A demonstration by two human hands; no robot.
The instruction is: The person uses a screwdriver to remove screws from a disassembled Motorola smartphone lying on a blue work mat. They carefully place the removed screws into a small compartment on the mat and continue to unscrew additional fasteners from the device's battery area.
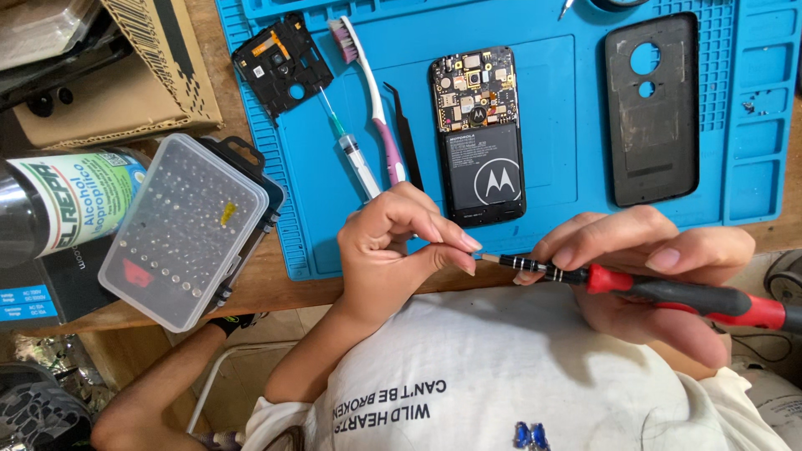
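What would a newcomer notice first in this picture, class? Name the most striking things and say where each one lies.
In the foreground, the right hand holds a red and black screwdriver while the left hand pinches its tip. Behind them, an opened phone with bare circuitry lies on the bright blue work mat, with its dark back cover to the right. A clear plastic bit case sits at the left.
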